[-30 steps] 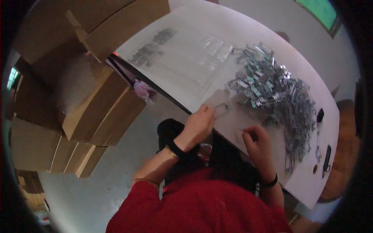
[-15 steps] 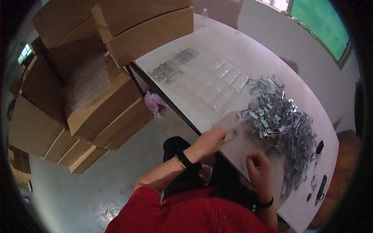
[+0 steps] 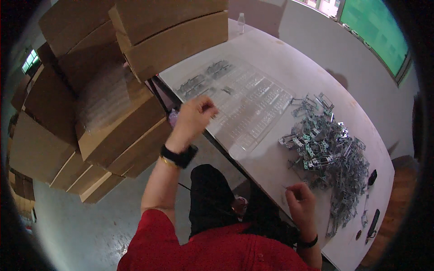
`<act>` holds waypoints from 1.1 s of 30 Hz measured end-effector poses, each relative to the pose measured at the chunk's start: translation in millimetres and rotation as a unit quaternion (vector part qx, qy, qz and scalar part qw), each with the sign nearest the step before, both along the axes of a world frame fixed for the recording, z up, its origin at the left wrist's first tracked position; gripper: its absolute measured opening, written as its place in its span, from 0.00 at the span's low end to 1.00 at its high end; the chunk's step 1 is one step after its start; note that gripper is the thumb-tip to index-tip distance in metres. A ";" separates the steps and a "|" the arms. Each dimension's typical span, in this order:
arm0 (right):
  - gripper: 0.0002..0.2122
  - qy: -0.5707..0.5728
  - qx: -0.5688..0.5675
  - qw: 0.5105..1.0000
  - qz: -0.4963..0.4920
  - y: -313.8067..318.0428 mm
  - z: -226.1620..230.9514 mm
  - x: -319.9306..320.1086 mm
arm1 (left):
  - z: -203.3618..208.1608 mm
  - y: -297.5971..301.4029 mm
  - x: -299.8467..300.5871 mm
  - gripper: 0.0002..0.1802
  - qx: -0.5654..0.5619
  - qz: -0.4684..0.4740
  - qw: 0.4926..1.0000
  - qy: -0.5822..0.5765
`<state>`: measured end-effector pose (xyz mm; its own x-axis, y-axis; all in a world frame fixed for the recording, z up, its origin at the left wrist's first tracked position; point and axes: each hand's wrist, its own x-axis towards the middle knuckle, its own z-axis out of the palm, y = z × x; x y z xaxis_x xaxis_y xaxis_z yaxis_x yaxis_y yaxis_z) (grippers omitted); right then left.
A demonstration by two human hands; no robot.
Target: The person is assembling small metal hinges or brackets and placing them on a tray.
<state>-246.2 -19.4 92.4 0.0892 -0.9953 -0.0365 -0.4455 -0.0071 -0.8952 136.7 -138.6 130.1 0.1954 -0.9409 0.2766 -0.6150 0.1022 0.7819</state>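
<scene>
My left hand (image 3: pixel 195 118) hangs over the near left edge of a clear plastic tray (image 3: pixel 246 143) with moulded slots. Its fingers are curled in and no object shows between them. Beyond the fingertips, a small metal part (image 3: pixel 227 90) lies in the tray, apart from the rows of grey metal parts (image 3: pixel 219 68) at its far left. My right hand (image 3: pixel 301 204) stays low over the table's near edge, thumb and forefinger pinched. Something thin and tiny pokes out at the fingertips; its kind cannot be made out. A heap of metal brackets (image 3: pixel 332 158) lies beside this hand.
Big cardboard boxes (image 3: pixel 181 45) are stacked at the left, with clear plastic trays (image 3: pixel 104 99) on one. A clear bottle (image 3: pixel 241 23) stands at the table's far end. On the right edge lie a black object (image 3: pixel 372 177) and a long dark tool (image 3: pixel 374 222).
My left hand has moved from beside the heap, where it held a metal part, to the tray's left edge. A part now shows in the tray. My right hand has barely moved.
</scene>
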 end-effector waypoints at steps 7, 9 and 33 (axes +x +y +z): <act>0.03 0.013 -0.029 1.000 0.000 -0.5 -10.2 -0.6 | -28.1 -79.0 78.5 0.10 0.049 0.054 0.993 -0.093; 0.03 0.020 -0.019 1.000 -0.006 1.6 -10.8 -1.1 | -40.6 -96.3 88.6 0.09 0.047 0.047 0.991 -0.115; 0.04 0.009 -0.013 1.000 -0.013 -1.1 -15.4 -1.5 | -76.5 -168.0 98.4 0.11 0.082 -0.023 0.963 -0.257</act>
<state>-247.7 -20.5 77.0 0.0623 -0.9980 -0.0127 -0.4626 -0.0176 -0.8864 235.1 -306.6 53.5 0.0293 -0.9845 0.1728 -0.9226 0.0399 0.3836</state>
